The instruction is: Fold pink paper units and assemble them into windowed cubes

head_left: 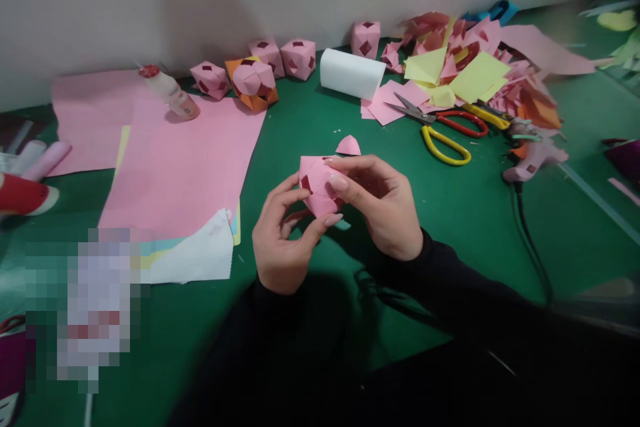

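Observation:
A pink folded paper ball [320,183] with small diamond-shaped openings is held between both my hands above the green table. My left hand [285,237] supports it from the left and below, thumb at its lower edge. On the right side, my right hand [390,203] pinches it, thumb and forefinger on the upper right face. Just beyond the ball lies a small pink paper piece [349,145]. Similar finished-looking balls stand along the wall, among them a pink one [210,79] and one of orange and pink paper [253,85].
Pink sheets [190,167] lie at left under a small bottle [173,93]. A white roll [353,73] stands behind my hands. Scissors [435,123], a heap of paper scraps [465,60] and a corded glue gun [533,153] are at right. A red cup [23,193] is far left.

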A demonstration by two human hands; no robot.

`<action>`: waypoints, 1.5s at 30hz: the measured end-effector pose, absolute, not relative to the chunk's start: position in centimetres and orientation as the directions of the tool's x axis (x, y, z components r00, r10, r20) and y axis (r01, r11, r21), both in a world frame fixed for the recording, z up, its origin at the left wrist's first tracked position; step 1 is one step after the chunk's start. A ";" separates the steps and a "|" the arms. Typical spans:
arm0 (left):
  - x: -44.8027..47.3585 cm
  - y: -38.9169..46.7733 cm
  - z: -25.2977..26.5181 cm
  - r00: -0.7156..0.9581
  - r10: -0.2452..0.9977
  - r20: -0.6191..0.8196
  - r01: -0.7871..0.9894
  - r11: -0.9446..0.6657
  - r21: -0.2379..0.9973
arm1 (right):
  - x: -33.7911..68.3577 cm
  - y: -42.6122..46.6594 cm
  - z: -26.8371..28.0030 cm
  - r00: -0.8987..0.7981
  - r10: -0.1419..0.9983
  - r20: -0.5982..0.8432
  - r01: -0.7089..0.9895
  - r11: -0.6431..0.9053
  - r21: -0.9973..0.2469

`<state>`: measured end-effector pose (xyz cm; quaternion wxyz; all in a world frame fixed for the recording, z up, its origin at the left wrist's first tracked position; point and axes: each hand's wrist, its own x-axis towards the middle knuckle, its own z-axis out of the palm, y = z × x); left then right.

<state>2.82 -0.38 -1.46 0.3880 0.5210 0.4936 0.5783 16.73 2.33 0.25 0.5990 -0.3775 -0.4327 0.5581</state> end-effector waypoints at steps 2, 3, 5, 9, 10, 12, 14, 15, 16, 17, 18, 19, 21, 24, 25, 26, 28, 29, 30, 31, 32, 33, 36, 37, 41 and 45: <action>2.8 -0.4 -1.4 -0.149 0.966 0.211 0.074 -0.202 0.977 | 16.8 2.4 0.2 -0.010 0.998 0.069 -0.382 0.060 -0.922; 2.8 -0.4 -1.4 -0.147 0.967 0.208 0.078 -0.198 0.977 | 16.8 2.5 0.2 -0.016 0.998 0.058 -0.398 0.047 -0.916; 2.8 -0.4 -1.5 -0.152 0.967 0.204 0.080 -0.194 0.978 | 16.9 2.5 0.2 -0.018 0.999 0.041 -0.410 0.029 -0.912; 2.8 -0.5 -1.6 -0.159 0.967 0.201 0.091 -0.188 0.978 | 16.9 2.4 0.3 -0.021 0.999 0.027 -0.391 0.017 -0.920; 2.7 -0.5 -1.6 -0.158 0.967 0.199 0.098 -0.185 0.978 | 16.9 2.4 0.3 -0.021 0.999 0.030 -0.381 0.020 -0.925; 2.7 -0.6 -1.5 -0.156 0.968 0.198 0.111 -0.182 0.977 | 16.9 2.4 0.2 -0.011 0.999 0.036 -0.354 0.030 -0.935; 2.7 -0.6 -1.4 -0.155 0.968 0.198 0.120 -0.181 0.976 | 16.9 2.4 0.2 -0.007 0.999 0.042 -0.327 0.037 -0.944; 2.7 -0.6 -1.4 -0.156 0.968 0.199 0.123 -0.181 0.976 | 16.9 2.4 0.2 -0.006 0.999 0.046 -0.318 0.041 -0.947; 2.7 -0.6 -1.4 -0.157 0.967 0.200 0.125 -0.182 0.975 | 16.9 2.4 0.1 -0.008 0.999 0.050 -0.314 0.045 -0.948; 2.7 -0.6 -1.4 -0.158 0.967 0.202 0.127 -0.183 0.975 | 16.9 2.4 0.1 -0.009 0.998 0.056 -0.313 0.050 -0.948; 2.7 -0.6 -1.4 -0.161 0.966 0.205 0.131 -0.185 0.974 | 16.9 2.4 0.1 -0.011 0.998 0.060 -0.315 0.053 -0.948; 2.7 -0.6 -1.4 -0.162 0.965 0.208 0.134 -0.187 0.973 | 16.9 2.4 0.1 -0.011 0.998 0.063 -0.320 0.056 -0.946; 2.7 -0.6 -1.4 -0.164 0.962 0.217 0.142 -0.195 0.971 | 17.0 2.4 0.2 -0.010 0.998 0.066 -0.327 0.059 -0.943; 2.6 -0.5 -1.4 -0.157 0.958 0.240 0.153 -0.217 0.964 | 17.1 2.4 0.2 -0.012 0.998 0.068 -0.310 0.061 -0.949; 2.5 -0.5 -1.4 -0.154 0.956 0.251 0.159 -0.227 0.961 | 17.1 2.4 0.2 -0.013 0.998 0.069 -0.302 0.061 -0.951; 2.5 -0.5 -1.3 -0.151 0.953 0.262 0.169 -0.236 0.957 | 17.1 2.4 0.3 -0.017 0.998 0.068 -0.296 0.060 -0.953; 2.5 -0.5 -1.3 -0.145 0.951 0.272 0.194 -0.243 0.951 | 17.1 2.3 0.3 -0.020 0.997 0.068 -0.287 0.059 -0.956; 2.4 -0.5 -1.2 -0.143 0.952 0.272 0.204 -0.241 0.949 | 17.1 2.3 0.4 -0.021 0.997 0.071 -0.282 0.062 -0.958; 2.4 -0.4 -1.2 -0.141 0.953 0.268 0.211 -0.236 0.949 | 17.2 2.3 0.4 -0.023 0.997 0.077 -0.270 0.068 -0.960; 2.4 -0.4 -1.2 -0.137 0.955 0.262 0.217 -0.230 0.949 | 17.2 2.3 0.4 -0.026 0.996 0.089 -0.253 0.080 -0.964; 2.3 -0.4 -1.2 -0.134 0.956 0.260 0.221 -0.227 0.948 | 17.4 2.4 0.5 -0.033 0.994 0.108 -0.227 0.098 -0.969; 2.2 -0.3 -1.2 -0.128 0.956 0.263 0.229 -0.230 0.946 | 17.7 2.4 0.5 -0.037 0.990 0.134 -0.189 0.125 -0.974; 1.6 -0.1 -0.9 -0.077 0.945 0.318 0.305 -0.281 0.910 | 19.1 2.8 0.6 0.007 0.966 0.257 0.000 0.257 -0.966; 1.3 0.0 -0.8 -0.043 0.938 0.344 0.340 -0.310 0.888 | 19.7 3.0 0.7 0.028 0.951 0.308 0.075 0.306 -0.949; 0.3 0.2 -0.2 0.156 0.910 0.384 0.386 -0.414 0.824 | 21.7 3.9 1.1 -0.201 0.903 0.379 0.201 0.417 -0.887; 0.2 0.0 -0.1 0.227 0.912 0.341 0.333 -0.401 0.853 | 22.1 4.2 1.3 -0.443 0.846 0.297 0.161 0.401 -0.902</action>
